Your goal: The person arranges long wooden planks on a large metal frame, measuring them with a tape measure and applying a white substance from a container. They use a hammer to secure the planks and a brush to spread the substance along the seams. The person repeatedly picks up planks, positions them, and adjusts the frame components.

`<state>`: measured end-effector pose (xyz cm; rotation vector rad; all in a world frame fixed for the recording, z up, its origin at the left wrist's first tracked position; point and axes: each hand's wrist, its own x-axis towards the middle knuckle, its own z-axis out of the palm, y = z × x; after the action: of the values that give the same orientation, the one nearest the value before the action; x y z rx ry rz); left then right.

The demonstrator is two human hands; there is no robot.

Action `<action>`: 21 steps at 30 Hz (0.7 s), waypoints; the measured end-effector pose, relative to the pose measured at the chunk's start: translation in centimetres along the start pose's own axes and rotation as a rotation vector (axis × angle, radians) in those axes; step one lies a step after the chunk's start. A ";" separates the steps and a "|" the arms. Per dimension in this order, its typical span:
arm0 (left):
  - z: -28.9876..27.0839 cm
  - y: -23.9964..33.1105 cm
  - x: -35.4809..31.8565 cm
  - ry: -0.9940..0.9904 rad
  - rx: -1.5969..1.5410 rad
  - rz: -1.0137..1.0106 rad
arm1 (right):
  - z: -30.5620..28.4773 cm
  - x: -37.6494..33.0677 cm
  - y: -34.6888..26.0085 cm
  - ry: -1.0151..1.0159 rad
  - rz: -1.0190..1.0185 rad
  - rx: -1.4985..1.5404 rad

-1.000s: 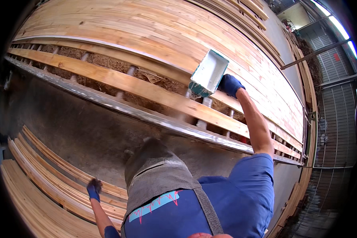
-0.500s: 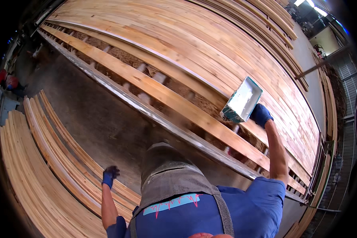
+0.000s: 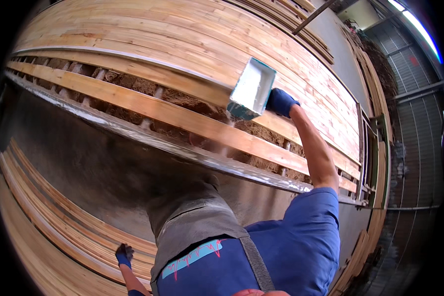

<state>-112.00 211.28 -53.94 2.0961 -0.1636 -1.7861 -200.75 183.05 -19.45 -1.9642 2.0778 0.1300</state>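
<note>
Passage: open air above long plank point(image 3: 148, 106). Obstructions: rectangular tray point(image 3: 252, 89) held in right hand point(image 3: 281, 102); metal rail point(image 3: 148, 138) in front; stacked boards point(image 3: 59, 222) beside left hand point(image 3: 125, 255).

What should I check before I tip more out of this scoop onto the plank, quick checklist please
1. Right hand grips the scoop: ok, gloved fingers closed on its back end.
2. Scoop over the single plank: ok, its low lip hangs above it.
3. Scoop tilted to pour: ok, pale powder falls from the lip.
4. Powder left in the scoop: cannot tell, inside looks uniformly white.
5. Left hand clear of the pour: ok, it is down by the stacked boards.
</note>
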 end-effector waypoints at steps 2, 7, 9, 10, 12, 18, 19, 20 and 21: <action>3.2 -8.3 -4.4 0.156 -0.215 -0.178 | -1.6 -4.0 1.0 -0.063 0.050 0.030; 15.2 -19.4 -10.5 0.055 -0.111 -0.170 | 0.6 -13.1 14.1 -0.037 0.034 0.067; 19.2 -19.9 -10.4 -0.119 -0.057 -0.079 | 0.5 -17.1 18.8 -0.068 0.097 0.083; 21.8 -19.4 -11.1 -0.137 -0.012 0.020 | -0.4 -19.4 19.4 -0.057 0.097 0.087; 25.7 -17.2 -11.9 -0.149 0.132 0.159 | 2.4 -23.3 26.1 0.124 0.005 0.224; 34.3 -18.2 -15.0 -0.004 0.061 0.248 | 1.8 -31.8 33.6 -0.098 0.334 0.355; 35.2 -20.3 -15.2 -0.035 0.076 0.230 | 1.3 -33.7 34.9 -0.092 0.374 0.311; 36.4 -22.1 -16.2 -0.066 0.093 0.211 | 2.0 -35.7 36.6 -0.109 0.396 0.286; 37.0 -24.9 -16.4 -0.076 0.156 0.171 | 3.2 -37.4 38.4 -0.119 0.415 0.339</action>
<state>-154.79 231.86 -52.12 2.0486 -0.5027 -1.8011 -236.88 222.72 -17.47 -1.2892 2.2257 -0.0231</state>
